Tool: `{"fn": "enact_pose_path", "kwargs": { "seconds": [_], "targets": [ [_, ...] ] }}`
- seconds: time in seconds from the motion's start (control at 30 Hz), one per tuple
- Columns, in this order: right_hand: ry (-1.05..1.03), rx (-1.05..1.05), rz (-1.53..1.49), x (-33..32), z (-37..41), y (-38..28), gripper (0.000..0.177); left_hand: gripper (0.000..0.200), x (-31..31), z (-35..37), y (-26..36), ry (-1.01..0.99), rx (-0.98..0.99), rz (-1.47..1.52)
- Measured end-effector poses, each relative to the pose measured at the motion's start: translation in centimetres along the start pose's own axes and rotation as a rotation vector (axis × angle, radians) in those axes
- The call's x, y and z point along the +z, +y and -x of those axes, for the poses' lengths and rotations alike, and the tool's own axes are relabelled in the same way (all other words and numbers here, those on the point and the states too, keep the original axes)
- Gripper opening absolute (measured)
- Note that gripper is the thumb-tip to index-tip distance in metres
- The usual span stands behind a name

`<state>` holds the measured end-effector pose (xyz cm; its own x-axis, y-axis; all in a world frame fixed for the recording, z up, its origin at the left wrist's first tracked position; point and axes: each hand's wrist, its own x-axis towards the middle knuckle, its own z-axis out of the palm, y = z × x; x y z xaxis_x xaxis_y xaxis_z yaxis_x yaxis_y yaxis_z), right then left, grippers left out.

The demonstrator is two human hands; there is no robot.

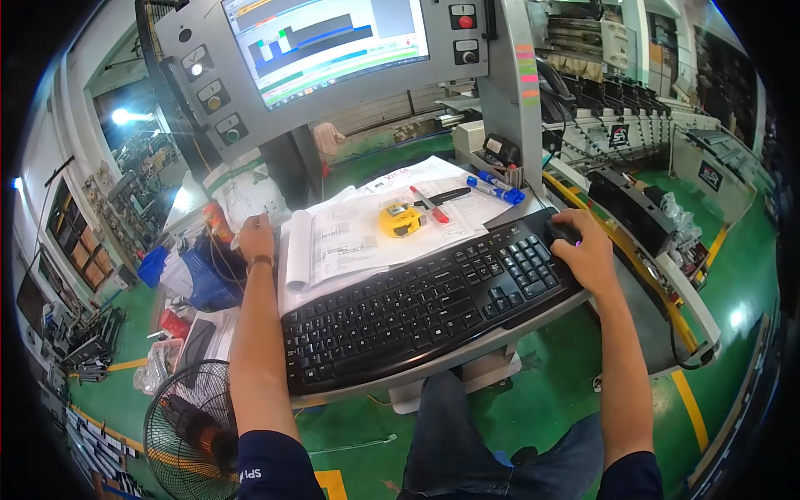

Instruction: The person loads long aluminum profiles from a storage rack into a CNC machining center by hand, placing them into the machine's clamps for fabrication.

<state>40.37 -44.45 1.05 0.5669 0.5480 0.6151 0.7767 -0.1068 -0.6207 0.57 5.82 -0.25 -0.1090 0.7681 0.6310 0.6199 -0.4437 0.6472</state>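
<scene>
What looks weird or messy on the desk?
Nothing looks spilled or broken. The papers are just a bit messy: their left edge is curled up, and the yellow tape measure and red pen lie loose on top.

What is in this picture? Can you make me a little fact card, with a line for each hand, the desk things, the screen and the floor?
Left hand: by the papers' left edge; can't tell if it holds anything
Right hand: holding a dark mouse
Keyboard: black, in front of the papers
On the papers: yellow tape measure, red pen
Screen: lit, colored shapes
Floor: green, yellow stripes
</scene>
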Motion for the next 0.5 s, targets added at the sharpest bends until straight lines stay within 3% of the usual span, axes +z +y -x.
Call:
{"fn": "enact_pose_path", "kwargs": {
  "seconds": [0.5],
  "targets": [
    [0.007, -0.017, -0.008, -0.1, 0.0, 0.0, 0.041, 0.034, 0.8, -1.0, -1.6, -0.031, -0.031, 0.045]
  ]
}}
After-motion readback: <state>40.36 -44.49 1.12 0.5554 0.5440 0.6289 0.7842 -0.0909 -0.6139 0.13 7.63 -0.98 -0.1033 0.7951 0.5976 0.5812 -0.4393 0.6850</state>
